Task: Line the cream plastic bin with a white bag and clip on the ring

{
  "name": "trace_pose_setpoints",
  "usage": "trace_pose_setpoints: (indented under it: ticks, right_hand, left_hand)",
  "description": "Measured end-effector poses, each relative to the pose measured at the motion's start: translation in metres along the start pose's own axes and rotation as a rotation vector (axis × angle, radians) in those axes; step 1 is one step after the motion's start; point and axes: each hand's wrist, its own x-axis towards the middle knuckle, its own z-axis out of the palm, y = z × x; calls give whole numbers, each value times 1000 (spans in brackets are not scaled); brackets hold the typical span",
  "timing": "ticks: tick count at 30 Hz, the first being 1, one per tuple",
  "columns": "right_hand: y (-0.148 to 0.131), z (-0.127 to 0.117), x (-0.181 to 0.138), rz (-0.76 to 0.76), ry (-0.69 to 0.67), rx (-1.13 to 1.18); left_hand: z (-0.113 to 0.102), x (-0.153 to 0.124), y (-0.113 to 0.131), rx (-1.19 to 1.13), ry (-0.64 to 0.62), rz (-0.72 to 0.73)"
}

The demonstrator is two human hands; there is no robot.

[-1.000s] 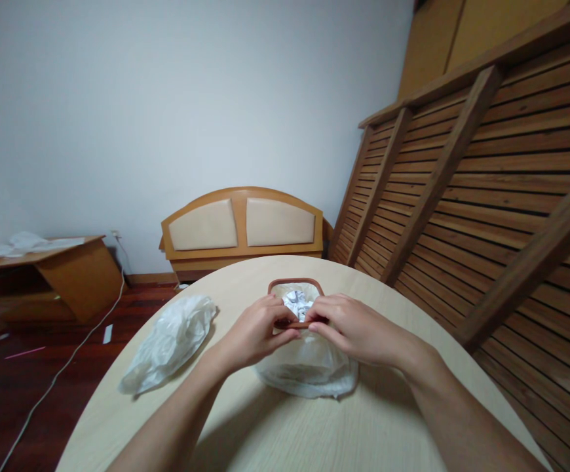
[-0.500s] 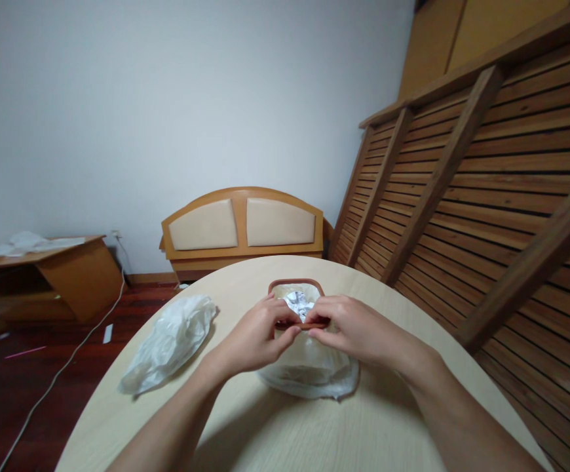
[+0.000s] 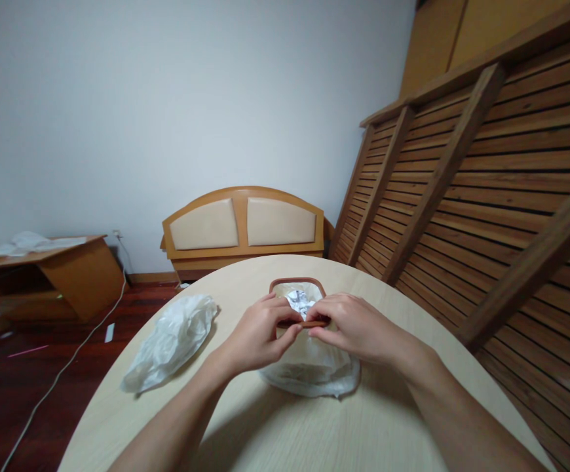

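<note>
- left hand (image 3: 255, 334), right hand (image 3: 354, 324): both closed in a pinch on the plastic liner (image 3: 309, 367) at the near rim, fingertips almost meeting.
- brown-rimmed bin (image 3: 297, 282): straight ahead, centred between the hands, equally near each. Crumpled paper (image 3: 299, 301) inside.
- loose plastic bag (image 3: 171, 341): off left on the tabletop (image 3: 314, 432), nearer the left hand, not touching.

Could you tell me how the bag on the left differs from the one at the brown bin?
The left bag lies loose and alone on the table; the bin bag bunches against the bin. The left bag is untouched; the left hand and right hand pinch the rim above the bin bag. Both are thin, whitish, crumpled plastic.
</note>
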Motion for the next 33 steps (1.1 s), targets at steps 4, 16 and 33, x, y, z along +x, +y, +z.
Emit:
trace_pose_setpoints:
  ticks: [4, 16, 33]
  right_hand:
    - [0, 0, 0, 6, 8, -13]
    - [0, 0, 1, 52, 14, 0]
    - [2, -1, -1, 67, 24, 53]
  left_hand:
    - [2, 0, -1, 15, 1, 4]
    - [1, 0, 0, 36, 0, 20]
    - [3, 0, -2, 52, 2, 61]
